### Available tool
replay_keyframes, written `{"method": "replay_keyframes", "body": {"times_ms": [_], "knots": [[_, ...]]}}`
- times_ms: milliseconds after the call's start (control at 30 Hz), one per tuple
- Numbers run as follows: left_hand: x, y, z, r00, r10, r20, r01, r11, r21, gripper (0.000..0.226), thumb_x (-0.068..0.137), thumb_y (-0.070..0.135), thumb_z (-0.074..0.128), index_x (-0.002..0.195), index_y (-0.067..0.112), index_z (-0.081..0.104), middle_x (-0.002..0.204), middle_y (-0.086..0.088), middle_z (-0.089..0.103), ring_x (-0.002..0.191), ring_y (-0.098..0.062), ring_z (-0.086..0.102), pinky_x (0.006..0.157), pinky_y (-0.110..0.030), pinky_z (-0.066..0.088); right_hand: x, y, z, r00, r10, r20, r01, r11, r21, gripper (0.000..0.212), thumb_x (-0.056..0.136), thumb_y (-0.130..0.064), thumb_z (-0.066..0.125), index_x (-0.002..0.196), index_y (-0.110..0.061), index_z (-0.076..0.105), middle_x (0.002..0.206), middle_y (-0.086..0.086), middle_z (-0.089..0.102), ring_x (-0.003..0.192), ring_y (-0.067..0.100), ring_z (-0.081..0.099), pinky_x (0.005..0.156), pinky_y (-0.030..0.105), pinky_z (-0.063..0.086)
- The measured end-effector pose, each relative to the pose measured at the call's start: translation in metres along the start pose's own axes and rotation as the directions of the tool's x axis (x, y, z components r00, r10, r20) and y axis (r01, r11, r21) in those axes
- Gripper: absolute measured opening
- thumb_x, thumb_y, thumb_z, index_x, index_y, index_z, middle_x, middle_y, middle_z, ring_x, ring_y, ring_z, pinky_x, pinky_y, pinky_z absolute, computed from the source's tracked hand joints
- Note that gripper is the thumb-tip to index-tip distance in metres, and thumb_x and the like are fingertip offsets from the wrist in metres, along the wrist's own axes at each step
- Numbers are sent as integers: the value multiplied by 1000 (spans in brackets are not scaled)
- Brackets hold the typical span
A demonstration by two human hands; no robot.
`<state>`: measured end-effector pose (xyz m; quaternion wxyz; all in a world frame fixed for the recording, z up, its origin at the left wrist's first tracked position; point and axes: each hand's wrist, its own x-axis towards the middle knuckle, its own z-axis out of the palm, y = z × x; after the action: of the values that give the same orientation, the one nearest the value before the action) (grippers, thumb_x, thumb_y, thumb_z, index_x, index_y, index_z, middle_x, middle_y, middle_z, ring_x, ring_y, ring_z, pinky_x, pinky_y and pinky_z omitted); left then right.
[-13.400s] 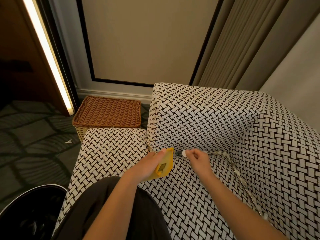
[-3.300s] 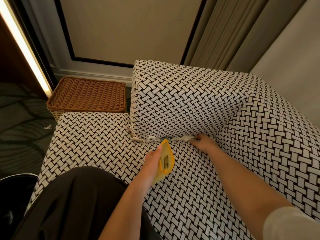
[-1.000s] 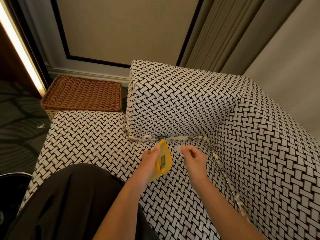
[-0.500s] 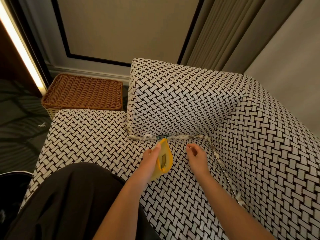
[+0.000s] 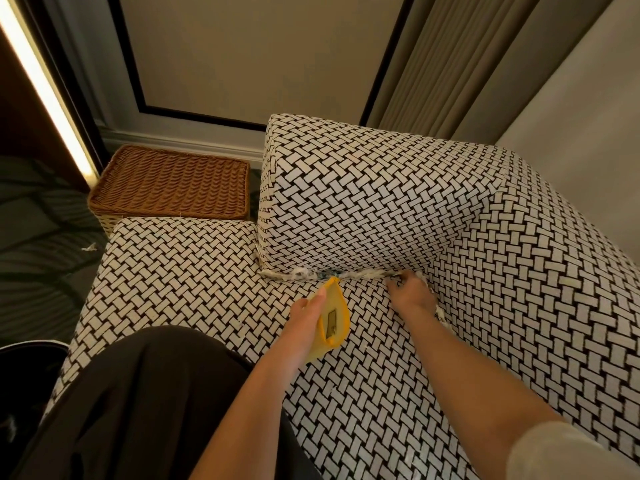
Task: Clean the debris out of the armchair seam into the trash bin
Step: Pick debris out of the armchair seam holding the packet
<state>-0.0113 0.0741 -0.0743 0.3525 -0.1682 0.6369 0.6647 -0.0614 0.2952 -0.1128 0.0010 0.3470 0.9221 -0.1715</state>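
Note:
The armchair (image 5: 381,209) has a black and white woven pattern. Pale shredded debris (image 5: 301,273) lies along the seam between the seat and the armrest block, and more runs down the seam (image 5: 440,311) to the right. My left hand (image 5: 306,315) holds a yellow pouch (image 5: 334,318) upright on the seat, its tip close to the seam. My right hand (image 5: 410,292) reaches into the seam's corner, fingertips curled down on the debris; whether it grips any is hidden. The black trash bin (image 5: 24,372) shows at the lower left edge.
A brown wicker basket (image 5: 169,183) stands on the floor behind the seat's left end. A scrap of debris (image 5: 90,247) lies on the dark patterned carpet. My dark-trousered leg (image 5: 138,403) rests on the seat front. Wall and curtain rise behind the chair.
My right hand has moved forward and right from the open seat into the seam's corner. The left hand with the yellow pouch has stayed nearly still.

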Motion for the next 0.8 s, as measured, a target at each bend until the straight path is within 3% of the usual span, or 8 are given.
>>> {"method": "replay_keyframes", "body": {"times_ms": [100,267,367,500,600,800], "knots": [[-5,0,0,1000,13,2,-13,1000,17,64,88,62,30,141,26,22,125,-6,40,110,-25,39,102,-45,32,8,-2,-4,998,13,54,-12,1000,-23,42,89,-46,50,121,-19,54,111,9,63,102,31,59,83,36,47],[-9,1,-2,1000,23,9,-24,998,59,66,88,64,28,142,29,20,138,-6,36,116,-27,39,103,-48,31,17,-9,-6,992,82,94,-76,995,-63,40,89,-43,51,115,-14,60,110,10,62,93,26,58,86,38,50],[-11,2,-2,1000,18,8,-18,999,51,65,88,63,29,142,28,20,139,-6,36,120,-28,38,104,-47,32,20,-12,-6,990,117,74,-113,992,-61,40,86,-44,54,112,-14,61,110,11,63,99,29,59,90,43,49],[-11,4,-2,1000,17,9,-18,999,51,64,89,62,29,142,28,20,138,-6,37,118,-27,39,104,-49,32,25,-12,-1,987,155,45,-153,987,-41,38,82,-41,59,106,-12,64,102,10,67,93,29,63,85,41,52],[-10,2,-2,1000,12,13,-12,999,39,65,88,63,30,141,27,21,137,-7,39,119,-28,41,104,-50,32,22,-15,-2,986,168,20,-167,985,-43,35,86,-36,59,108,-9,63,107,11,66,97,30,62,81,35,52],[-10,4,-3,1000,-7,26,7,1000,7,66,86,65,30,140,28,22,134,-6,41,114,-25,43,102,-44,34,23,-14,1,989,149,-3,-149,987,-65,35,87,-36,58,112,-11,62,112,12,63,101,30,60,82,36,50]]}}
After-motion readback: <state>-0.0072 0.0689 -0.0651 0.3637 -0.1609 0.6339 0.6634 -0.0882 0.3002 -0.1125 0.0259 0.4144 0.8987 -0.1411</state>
